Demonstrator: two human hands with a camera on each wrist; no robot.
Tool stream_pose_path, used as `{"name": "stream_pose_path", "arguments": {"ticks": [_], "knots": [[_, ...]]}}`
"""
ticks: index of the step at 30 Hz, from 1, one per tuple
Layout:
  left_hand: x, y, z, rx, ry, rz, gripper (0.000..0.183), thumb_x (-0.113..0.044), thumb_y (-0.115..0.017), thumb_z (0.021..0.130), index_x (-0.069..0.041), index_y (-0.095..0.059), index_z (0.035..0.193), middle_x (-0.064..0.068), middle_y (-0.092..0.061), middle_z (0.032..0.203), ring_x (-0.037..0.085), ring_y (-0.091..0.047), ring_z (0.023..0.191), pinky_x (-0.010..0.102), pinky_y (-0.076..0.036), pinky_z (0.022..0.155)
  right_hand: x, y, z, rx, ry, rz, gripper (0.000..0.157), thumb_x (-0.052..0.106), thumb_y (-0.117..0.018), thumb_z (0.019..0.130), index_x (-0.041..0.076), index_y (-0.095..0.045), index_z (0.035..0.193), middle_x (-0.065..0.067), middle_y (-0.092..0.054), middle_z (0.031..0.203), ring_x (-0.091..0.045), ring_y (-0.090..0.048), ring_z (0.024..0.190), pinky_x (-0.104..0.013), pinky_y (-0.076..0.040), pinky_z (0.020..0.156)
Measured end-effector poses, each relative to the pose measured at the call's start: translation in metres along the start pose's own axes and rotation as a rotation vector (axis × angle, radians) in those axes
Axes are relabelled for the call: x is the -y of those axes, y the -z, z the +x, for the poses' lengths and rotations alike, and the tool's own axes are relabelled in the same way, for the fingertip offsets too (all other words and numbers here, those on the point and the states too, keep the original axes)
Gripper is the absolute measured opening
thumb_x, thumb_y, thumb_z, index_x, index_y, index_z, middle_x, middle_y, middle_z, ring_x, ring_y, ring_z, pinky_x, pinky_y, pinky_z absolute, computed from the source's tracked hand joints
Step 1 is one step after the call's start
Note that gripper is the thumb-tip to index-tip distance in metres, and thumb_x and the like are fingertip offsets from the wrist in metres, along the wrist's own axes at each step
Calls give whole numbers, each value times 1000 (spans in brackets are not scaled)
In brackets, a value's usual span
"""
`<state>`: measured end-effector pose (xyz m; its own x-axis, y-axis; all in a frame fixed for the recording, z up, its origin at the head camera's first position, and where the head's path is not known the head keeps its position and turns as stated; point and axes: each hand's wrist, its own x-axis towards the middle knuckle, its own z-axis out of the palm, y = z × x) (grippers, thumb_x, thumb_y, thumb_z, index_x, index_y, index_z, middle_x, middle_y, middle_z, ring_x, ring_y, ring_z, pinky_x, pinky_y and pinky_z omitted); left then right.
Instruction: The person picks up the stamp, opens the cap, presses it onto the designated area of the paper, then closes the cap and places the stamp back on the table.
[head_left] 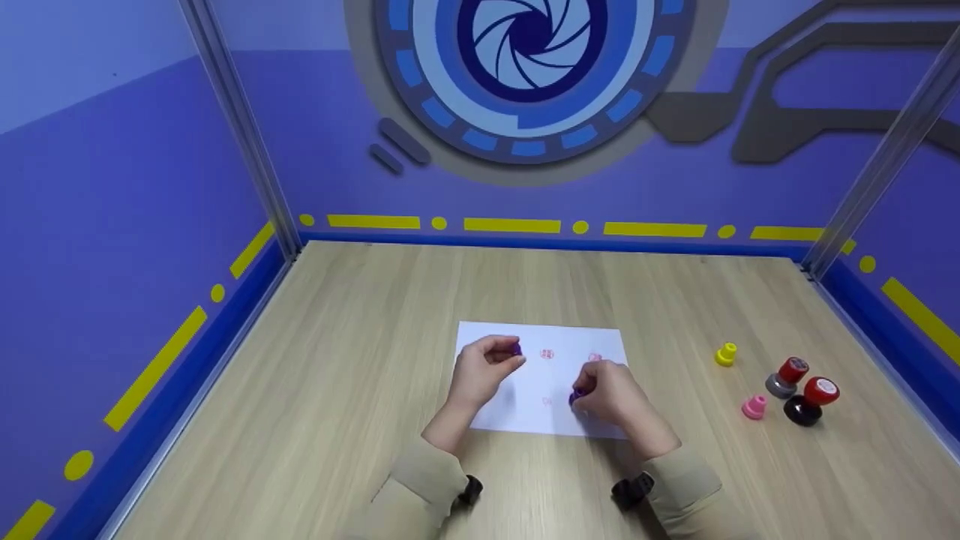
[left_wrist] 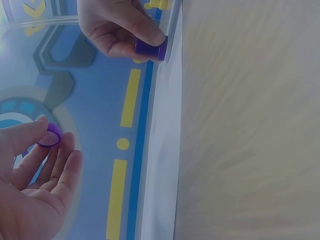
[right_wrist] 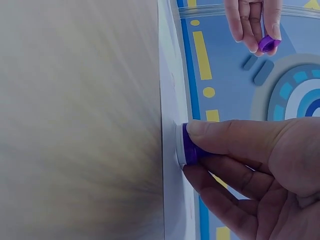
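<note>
A white sheet of paper [head_left: 536,379] lies on the wooden table, bearing several small red and pink stamp prints [head_left: 547,353]. My right hand [head_left: 611,391] pinches a purple stamp [right_wrist: 189,150] between thumb and fingers, its white-rimmed end right at the paper in the right wrist view. Over the paper's left part, my left hand [head_left: 480,369] is raised and pinches a small purple cap [left_wrist: 49,137] between thumb and forefinger. A pale round face with a pink pattern shows on the cap in the left wrist view, while its other side looks hollow in the right wrist view.
To the right of the paper stand a yellow stamp [head_left: 725,355], a pink stamp [head_left: 754,407], a red-and-grey stamp [head_left: 787,377] and a red-and-black stamp [head_left: 812,400]. Blue panels [head_left: 322,142] wall in the table's back and sides.
</note>
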<state>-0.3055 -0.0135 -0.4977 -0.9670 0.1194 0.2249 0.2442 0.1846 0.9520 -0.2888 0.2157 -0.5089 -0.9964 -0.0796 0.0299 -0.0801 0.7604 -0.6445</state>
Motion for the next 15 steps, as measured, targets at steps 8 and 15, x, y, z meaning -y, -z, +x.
{"name": "stream_pose_path", "arguments": {"ticks": [8,15], "knots": [[-2,1,-2,7,-4,6,30,-7,-79,90,3,-73,118,16,-75,110,22,-72,99,23,-62,85,-1,6,1,43,-3,15,21,-4,-86,74,7,-71,82,-3,-70,81,-14,-60,73,-26,-50,64],[-5,0,-2,7,-16,-6,28,-8,-79,90,-2,-74,117,15,-75,109,21,-72,97,23,-62,84,7,44,0,-59,46,437,22,2,-82,85,-6,-72,102,-13,-77,98,-10,-71,85,-17,-59,77]]}}
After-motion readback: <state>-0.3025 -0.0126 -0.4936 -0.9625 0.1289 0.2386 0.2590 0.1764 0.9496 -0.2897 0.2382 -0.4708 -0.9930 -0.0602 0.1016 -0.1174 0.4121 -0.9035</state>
